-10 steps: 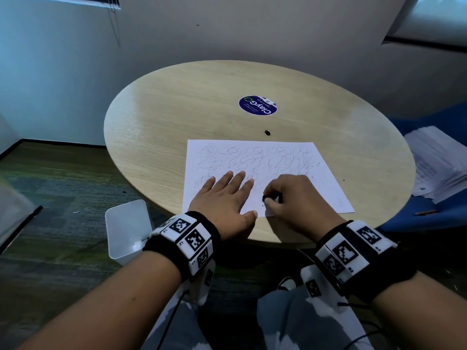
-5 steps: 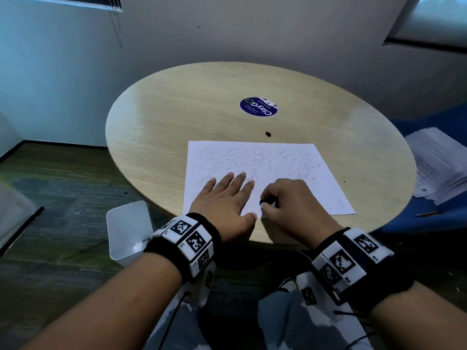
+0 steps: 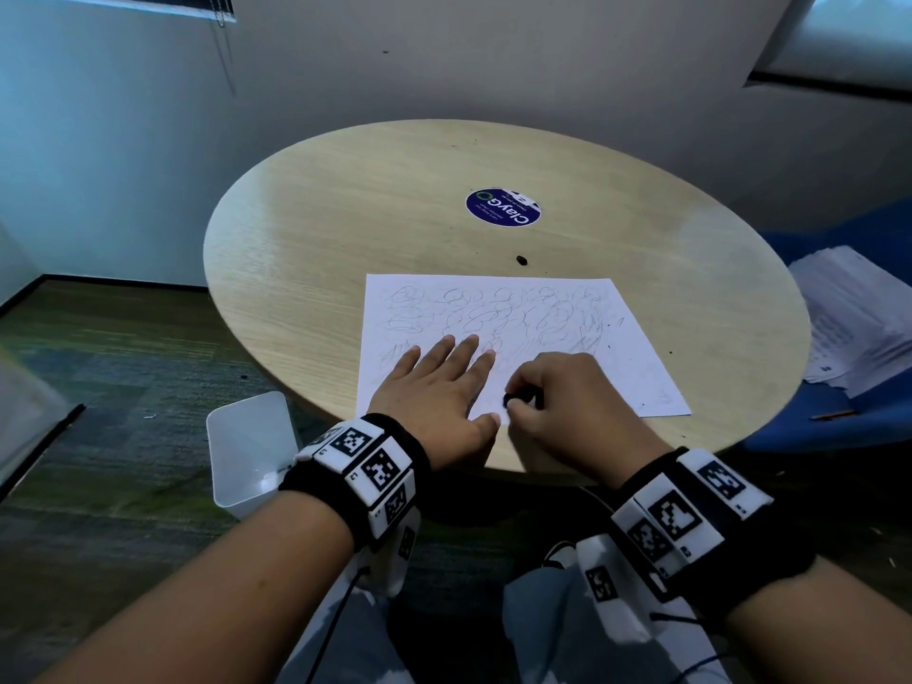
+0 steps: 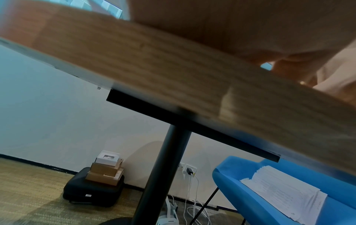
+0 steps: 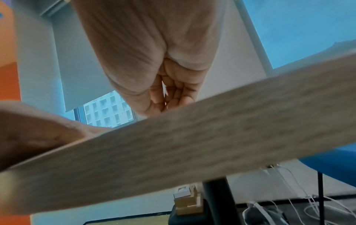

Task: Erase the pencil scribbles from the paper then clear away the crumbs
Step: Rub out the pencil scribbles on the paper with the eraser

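Note:
A white sheet of paper (image 3: 513, 313) covered with pencil scribbles lies on the round wooden table (image 3: 345, 229), near its front edge. My left hand (image 3: 439, 382) lies flat on the sheet's near left part, fingers spread and straight. Just to its right, my right hand (image 3: 557, 397) has its fingers curled round a small black eraser (image 3: 513, 399), which touches the paper near the front edge. A few dark crumbs (image 3: 608, 346) dot the sheet's right side. Both wrist views show mainly the table's edge (image 4: 173, 79) (image 5: 192, 144) and the heel of each hand.
A round blue sticker (image 3: 502, 208) and a small dark bit (image 3: 521, 260) lie on the table beyond the paper. A white plastic bin (image 3: 249, 449) stands on the floor at the left. A blue chair (image 3: 839, 417) at the right carries a stack of papers (image 3: 854, 313).
My right hand with the eraser has shifted slightly toward me and to the left across the paper. The left hand has stayed flat in place.

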The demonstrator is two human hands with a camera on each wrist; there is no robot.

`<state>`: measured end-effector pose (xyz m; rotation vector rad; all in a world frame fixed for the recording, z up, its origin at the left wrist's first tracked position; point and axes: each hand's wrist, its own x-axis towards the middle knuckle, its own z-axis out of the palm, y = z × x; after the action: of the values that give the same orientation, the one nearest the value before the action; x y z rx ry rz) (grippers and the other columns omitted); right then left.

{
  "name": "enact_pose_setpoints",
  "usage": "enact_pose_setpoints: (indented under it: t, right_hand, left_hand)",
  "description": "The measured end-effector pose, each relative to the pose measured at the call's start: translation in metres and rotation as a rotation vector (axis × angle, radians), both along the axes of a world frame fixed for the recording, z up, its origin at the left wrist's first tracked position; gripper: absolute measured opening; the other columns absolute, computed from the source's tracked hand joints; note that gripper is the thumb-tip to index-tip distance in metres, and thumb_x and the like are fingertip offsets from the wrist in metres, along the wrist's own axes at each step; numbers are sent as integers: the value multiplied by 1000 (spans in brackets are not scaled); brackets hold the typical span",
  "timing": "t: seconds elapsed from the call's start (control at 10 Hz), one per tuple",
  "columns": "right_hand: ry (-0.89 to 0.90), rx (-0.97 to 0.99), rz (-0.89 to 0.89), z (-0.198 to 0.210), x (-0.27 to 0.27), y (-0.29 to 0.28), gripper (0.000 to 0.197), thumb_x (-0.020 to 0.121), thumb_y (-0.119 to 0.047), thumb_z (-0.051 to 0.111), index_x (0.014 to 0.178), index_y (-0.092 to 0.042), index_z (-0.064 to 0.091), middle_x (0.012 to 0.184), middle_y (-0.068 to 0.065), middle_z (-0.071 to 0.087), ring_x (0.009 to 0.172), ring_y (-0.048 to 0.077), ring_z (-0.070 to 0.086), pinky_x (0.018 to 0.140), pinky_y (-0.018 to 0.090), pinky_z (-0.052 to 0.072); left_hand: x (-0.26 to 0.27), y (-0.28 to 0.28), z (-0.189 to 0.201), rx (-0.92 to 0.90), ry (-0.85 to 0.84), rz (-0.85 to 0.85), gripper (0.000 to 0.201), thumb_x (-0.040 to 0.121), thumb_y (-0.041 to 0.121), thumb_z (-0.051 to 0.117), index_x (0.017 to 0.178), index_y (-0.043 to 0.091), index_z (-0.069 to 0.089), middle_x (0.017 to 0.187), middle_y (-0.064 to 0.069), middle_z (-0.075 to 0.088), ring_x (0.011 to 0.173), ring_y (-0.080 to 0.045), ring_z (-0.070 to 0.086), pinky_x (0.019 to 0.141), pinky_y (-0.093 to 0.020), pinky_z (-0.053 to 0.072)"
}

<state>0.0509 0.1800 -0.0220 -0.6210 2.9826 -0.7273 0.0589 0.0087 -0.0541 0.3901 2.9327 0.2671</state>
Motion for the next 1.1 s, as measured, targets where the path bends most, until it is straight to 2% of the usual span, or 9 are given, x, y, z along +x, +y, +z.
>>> enact_pose_setpoints:
  t: [0.1,0.3,0.4,0.5,0.6,0.8,0.9,1.1]
  right_hand:
    - [26,-11,-121,1,-11,16,12,83,-14,63,85,-14,74,84,-1,69,79,11,59,71,23,43]
    - [17,2,41,-2,3,2,12,83,-16,63,86,-17,74,85,-1,67,79,13,58,74,28,46]
    - [26,-8,-27,-1,-5,9,12,84,-16,63,86,-17,74,85,-2,67,77,10,56,71,24,42]
    - [43,8,-12,-2,0,6,12,84,-17,62,87,-16,74,84,-1,66,79,13,57,72,26,43]
    - [28,12,76,-4,8,-1,12,82,-17,63,87,-16,74,83,-1,64,79,15,58,73,28,46]
    - [53,-4,-13,-5,1,10,11,82,-16,64,85,-17,74,83,-1,64,79,15,58,73,29,46]
    - [43,-8,87,-7,12,0,10,81,-16,64,83,-16,73,80,0,63,76,17,58,72,32,48]
    - [73,12,-19,-6,2,10,11,83,-17,63,86,-16,73,83,0,63,78,16,57,72,29,47]
  left_hand:
    - [1,0,1,0,-3,-1,71,98,53,30,157,34,-6,164,11,-15,150,-9,-16,122,-38,-10]
    - [0,0,2,10,-14,-4,71,98,51,30,157,34,-7,164,11,-16,150,-9,-17,121,-37,-11]
    - [0,0,2,4,-14,0,72,98,52,30,157,34,-7,164,11,-16,150,-9,-17,121,-37,-11]
    - [0,0,2,6,-8,-1,72,98,52,30,157,34,-6,164,11,-16,150,-9,-17,121,-38,-11]
    - [0,0,2,14,-9,0,72,98,52,30,157,34,-6,164,11,-15,150,-9,-16,121,-38,-11]
    - [1,0,2,8,-9,5,72,98,52,31,157,34,-5,164,11,-15,150,-9,-16,122,-38,-10]
    - [0,1,3,12,-11,6,72,98,52,31,157,34,-5,164,11,-14,150,-9,-16,122,-38,-10]
    - [0,1,2,15,-8,8,72,97,51,32,157,34,-5,164,11,-14,150,-9,-16,122,-37,-10]
